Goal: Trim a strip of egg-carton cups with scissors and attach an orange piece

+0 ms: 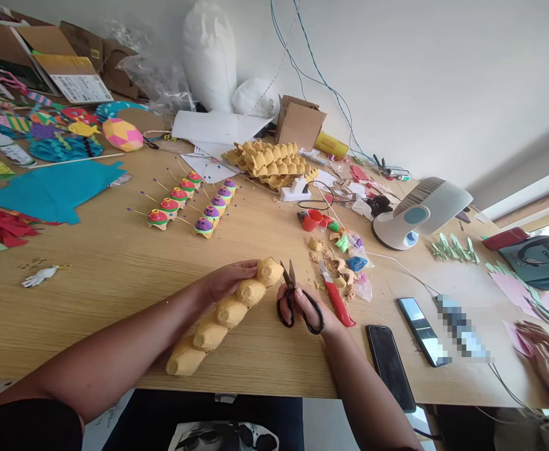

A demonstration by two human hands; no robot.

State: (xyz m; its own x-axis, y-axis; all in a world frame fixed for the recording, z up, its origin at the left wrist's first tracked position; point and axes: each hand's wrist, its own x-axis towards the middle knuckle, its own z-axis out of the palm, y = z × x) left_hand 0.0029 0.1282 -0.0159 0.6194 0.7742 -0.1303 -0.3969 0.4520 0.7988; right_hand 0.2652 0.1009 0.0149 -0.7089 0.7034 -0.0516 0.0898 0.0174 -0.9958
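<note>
My left hand (pixel 231 279) grips the far end of a yellow egg carton strip (pixel 230 311), a row of several bumps turned upward that slants toward the table's front edge. In my right hand (pixel 303 307) is a pair of black-handled scissors (pixel 289 275), fingers through the loops. The blades are parted and point away from me, right beside the strip's far bump. A red-handled knife (pixel 336 300) lies just right of the scissors, among carton scraps (pixel 343 270). Beyond my hands stand two painted carton caterpillars, one red and green (pixel 173 202), one purple (pixel 215 208).
Stacked egg cartons (pixel 274 161) lie at the back. A white fan (pixel 420 213) and phones (pixel 387 360) stand or lie to the right. A co-worker's hands (pixel 544 354) rest on pink paper at far right. Blue paper (pixel 58 188) and glue bottles (pixel 6 144) are at left.
</note>
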